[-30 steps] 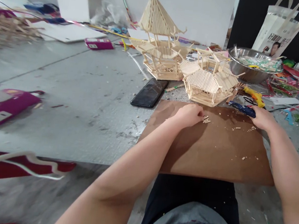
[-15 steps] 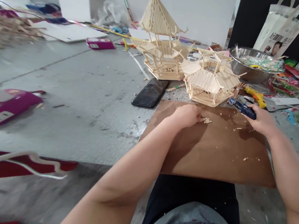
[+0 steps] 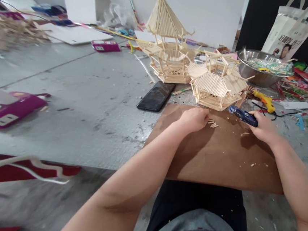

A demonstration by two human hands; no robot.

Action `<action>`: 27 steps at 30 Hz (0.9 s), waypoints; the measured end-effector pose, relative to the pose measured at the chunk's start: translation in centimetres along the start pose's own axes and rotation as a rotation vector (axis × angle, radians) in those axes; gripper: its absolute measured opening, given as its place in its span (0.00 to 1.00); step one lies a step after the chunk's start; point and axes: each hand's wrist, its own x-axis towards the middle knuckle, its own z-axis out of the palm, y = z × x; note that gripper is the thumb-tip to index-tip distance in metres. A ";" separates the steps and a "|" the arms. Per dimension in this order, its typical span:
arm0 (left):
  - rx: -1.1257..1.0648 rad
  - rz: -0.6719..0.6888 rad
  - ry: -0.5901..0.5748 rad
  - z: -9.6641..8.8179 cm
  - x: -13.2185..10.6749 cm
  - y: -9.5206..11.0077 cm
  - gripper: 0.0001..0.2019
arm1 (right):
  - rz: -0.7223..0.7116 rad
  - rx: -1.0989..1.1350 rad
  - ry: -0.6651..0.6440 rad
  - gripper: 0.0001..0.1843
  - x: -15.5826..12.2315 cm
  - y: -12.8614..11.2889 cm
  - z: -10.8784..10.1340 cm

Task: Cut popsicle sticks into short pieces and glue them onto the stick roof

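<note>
Stretching both forearms over a brown sheet (image 3: 233, 170) at the near edge of the grey worktop (image 3: 92, 131). Seeing a pale wood chip (image 3: 252, 165) and some crumbs lying on its near right part. Showing a purple power strip (image 3: 10, 110) well apart on the left. Curling the left hand (image 3: 195, 118) low over the sheet's far left part, knuckles up and fingers bunched inward, but not managing to make out anything pinched there. Seeing short stick pieces (image 3: 213, 124) lying just to its right, several nearly parallel. Gripping a dark blue hand tool (image 3: 243, 116) in the right hand (image 3: 263, 128), wrapping the fingers around its handles and pointing its head left, near the base of the smaller stick model (image 3: 211, 83). Finding a black phone (image 3: 155, 96) lying beyond the sheet's far left corner, and a yellow glue gun (image 3: 264, 100) beyond the right hand. Facing that smaller model just past the sheet, then a taller stick model (image 3: 170, 20) with a pointed roof, farther and left. Seeing a metal bowl (image 3: 255, 76) of plastic bits far right, and a white bag (image 3: 284, 37) behind it.
</note>
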 end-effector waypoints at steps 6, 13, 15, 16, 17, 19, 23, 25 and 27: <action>-0.035 0.050 0.007 0.5 0.3 0.5 0.12 | -0.041 0.025 0.005 0.20 -0.1 0.2 0.5; -0.058 0.019 -0.026 0.7 0.4 0.6 0.08 | -0.041 0.054 -0.009 0.19 -0.2 -0.8 0.6; -0.070 0.004 -0.026 0.8 0.4 0.6 0.08 | -0.046 0.063 -0.016 0.20 -0.3 -0.9 0.6; -0.081 -0.003 -0.022 0.8 0.5 0.5 0.08 | -0.047 0.070 -0.017 0.20 -0.3 -0.9 0.7; -0.098 -0.008 -0.014 0.9 0.5 0.5 0.08 | -0.046 0.080 -0.019 0.20 -0.3 -0.9 0.7; -0.139 -0.014 0.026 1.0 0.7 0.4 0.07 | -0.042 0.104 -0.023 0.19 -0.3 -0.9 0.7; -0.245 -0.013 0.190 0.9 0.5 0.8 0.05 | -0.033 0.176 -0.029 0.17 -0.5 -1.4 0.6; -0.345 0.024 0.239 0.7 0.1 1.5 0.05 | -0.051 0.235 -0.040 0.16 -0.7 -2.1 0.5; -0.472 0.094 0.234 0.6 -0.5 2.3 0.06 | -0.088 0.298 -0.060 0.15 -0.9 -2.9 0.3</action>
